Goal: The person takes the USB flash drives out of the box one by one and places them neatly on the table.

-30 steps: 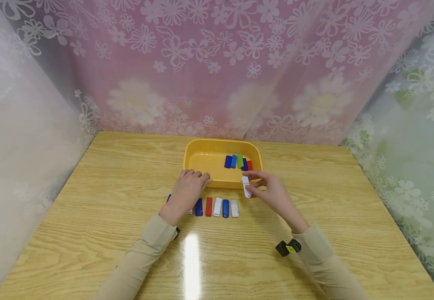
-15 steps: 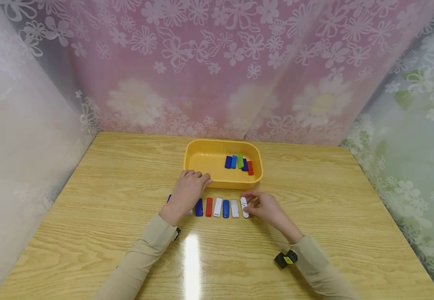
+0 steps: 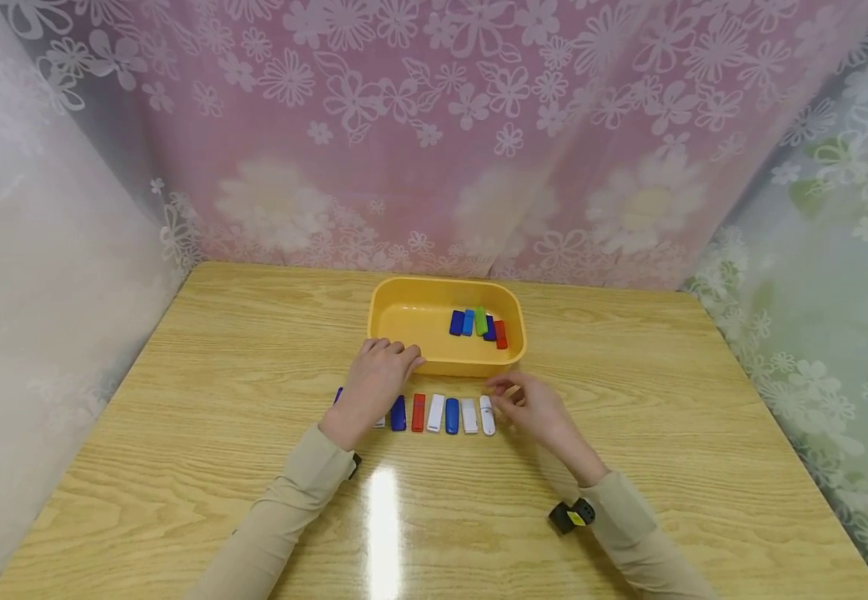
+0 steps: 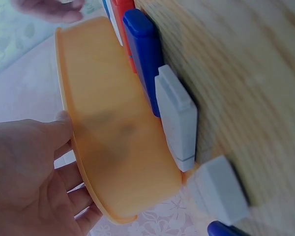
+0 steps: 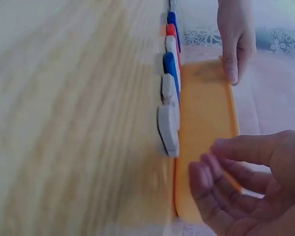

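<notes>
My left hand (image 3: 377, 379) grips the front rim of a yellow plastic bin (image 3: 464, 368), thumb outside and fingers over the edge. Beside the bin's front right corner, my right hand (image 3: 537, 410) holds nothing, its fingers loosely bent. Just left of its fingertips lies a white USB flash drive (image 3: 487, 415), the right end of a row on the table. The row also has a white (image 3: 469, 416), a blue (image 3: 452, 416) and a red flash drive (image 3: 418, 413); my left hand hides part of its left end. Inside the bin sit several drives, including a green one (image 3: 481, 321).
The wooden table (image 3: 666, 400) extends around the bin on all sides. A floral curtain (image 3: 434, 167) hangs behind its back edge, with more cloth on both sides. A red flash drive (image 3: 501, 335) lies near the bin's right wall.
My right hand brought the white flash drive from the bin's front edge down to the row's right end, then let go and drew slightly away. My left hand stayed on the rim.
</notes>
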{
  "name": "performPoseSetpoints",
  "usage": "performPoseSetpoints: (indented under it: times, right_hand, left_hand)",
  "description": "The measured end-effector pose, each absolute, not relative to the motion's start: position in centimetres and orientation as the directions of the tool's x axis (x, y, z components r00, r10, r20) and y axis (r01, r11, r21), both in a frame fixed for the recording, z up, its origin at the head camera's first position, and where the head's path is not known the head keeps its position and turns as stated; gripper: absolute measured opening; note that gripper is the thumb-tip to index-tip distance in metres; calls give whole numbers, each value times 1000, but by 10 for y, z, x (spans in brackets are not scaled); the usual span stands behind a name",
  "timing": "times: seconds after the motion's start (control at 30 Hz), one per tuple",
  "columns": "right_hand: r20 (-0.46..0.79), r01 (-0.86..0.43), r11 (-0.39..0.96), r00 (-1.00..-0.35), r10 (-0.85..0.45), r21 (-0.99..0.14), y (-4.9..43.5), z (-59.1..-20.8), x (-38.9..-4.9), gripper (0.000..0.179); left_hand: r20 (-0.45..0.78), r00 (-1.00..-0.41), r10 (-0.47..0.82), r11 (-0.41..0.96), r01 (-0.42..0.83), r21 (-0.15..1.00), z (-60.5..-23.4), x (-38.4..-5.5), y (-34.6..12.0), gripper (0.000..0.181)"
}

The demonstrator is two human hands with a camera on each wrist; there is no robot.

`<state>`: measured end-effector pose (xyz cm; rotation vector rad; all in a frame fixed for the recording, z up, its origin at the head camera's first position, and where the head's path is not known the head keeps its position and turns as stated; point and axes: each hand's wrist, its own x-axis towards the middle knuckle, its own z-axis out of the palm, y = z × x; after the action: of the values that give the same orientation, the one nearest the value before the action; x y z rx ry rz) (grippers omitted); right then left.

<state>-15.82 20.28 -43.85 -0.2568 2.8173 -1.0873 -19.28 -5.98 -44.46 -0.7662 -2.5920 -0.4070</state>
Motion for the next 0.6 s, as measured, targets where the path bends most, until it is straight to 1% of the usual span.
performPoseSetpoints:
  times: [0.2,0.4,0.5,0.6]
  right_hand:
    - [101,-191,721,-981,-166,-667,205,-430,-161,13]
    - [271,-302,720,-949,-163,-624,200,-419,-173,13]
    - [302,-326,731,-938,-171,-599,196,-411,-185,14]
    - [289,-331,759,-937,-195,-561,190,-403,-203,17]
  left_hand:
    - [462,-763,451,803,573,162,-443,-192,-60,20]
    - [457,-768,448,810,565,157,-444,-192,-59,22]
    - [453,-773,445,811,562,162,-444,-192,-59,23]
    - [451,-775,443,812,560,165,-444,-193,-59,24]
